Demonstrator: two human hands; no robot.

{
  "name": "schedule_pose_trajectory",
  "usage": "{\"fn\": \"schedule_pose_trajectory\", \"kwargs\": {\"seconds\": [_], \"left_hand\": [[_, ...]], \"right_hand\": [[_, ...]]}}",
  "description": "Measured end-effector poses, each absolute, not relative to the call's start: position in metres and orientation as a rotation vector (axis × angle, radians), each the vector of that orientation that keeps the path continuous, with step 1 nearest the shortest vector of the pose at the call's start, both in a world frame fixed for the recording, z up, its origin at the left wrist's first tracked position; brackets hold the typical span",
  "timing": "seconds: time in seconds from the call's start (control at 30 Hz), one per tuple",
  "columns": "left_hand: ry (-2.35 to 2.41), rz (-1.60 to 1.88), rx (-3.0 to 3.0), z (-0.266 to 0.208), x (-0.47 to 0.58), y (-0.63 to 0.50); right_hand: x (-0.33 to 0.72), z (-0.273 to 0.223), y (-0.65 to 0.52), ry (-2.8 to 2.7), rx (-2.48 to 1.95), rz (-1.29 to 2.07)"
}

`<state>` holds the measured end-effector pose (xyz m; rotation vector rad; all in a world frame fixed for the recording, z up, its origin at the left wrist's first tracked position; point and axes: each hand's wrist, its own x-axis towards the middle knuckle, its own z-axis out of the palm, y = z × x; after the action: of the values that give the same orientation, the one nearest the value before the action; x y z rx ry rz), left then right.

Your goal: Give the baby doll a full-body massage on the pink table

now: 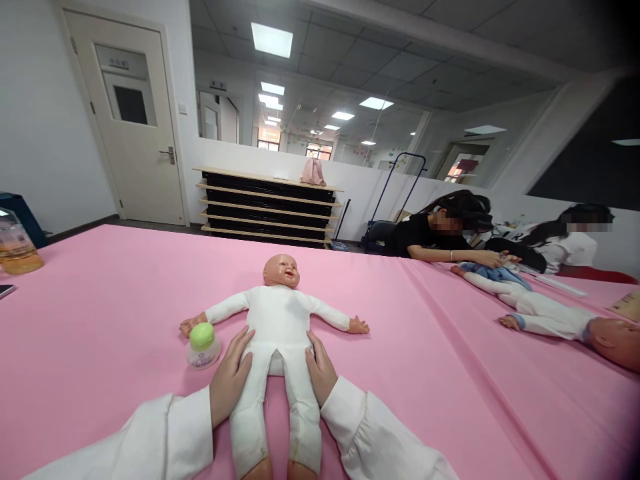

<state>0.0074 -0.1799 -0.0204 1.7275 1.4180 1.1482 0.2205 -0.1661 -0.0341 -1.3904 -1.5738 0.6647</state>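
Observation:
A baby doll (280,313) with a white cloth body lies on its back on the pink-covered table, arms spread wide and head away from me. My left hand (233,373) holds its hip on the left, thumb over the top of the thigh and fingers along the side. On the opposite hip, my right hand (321,368) grips in the same way. Just left of my left hand stands a small clear jar (203,350) with a green lid, close to the doll's hand. The doll's feet run out of view at the bottom.
Pink cloth (125,320) covers the table. A bottle of amber liquid (19,247) stands at the left edge. To the right lies a second doll (545,310), where a person in black (435,230) handles blue clothing. Another person in white (570,243) sits farther right.

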Motion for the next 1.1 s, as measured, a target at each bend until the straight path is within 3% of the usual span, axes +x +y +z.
{"fn": "schedule_pose_trajectory", "kwargs": {"seconds": [1.1], "left_hand": [[1.386, 1.178, 1.735, -0.0194, 0.0061, -0.1784]], "right_hand": [[0.2194, -0.0278, -0.1693, -1.572, -1.42, 0.707]]}}
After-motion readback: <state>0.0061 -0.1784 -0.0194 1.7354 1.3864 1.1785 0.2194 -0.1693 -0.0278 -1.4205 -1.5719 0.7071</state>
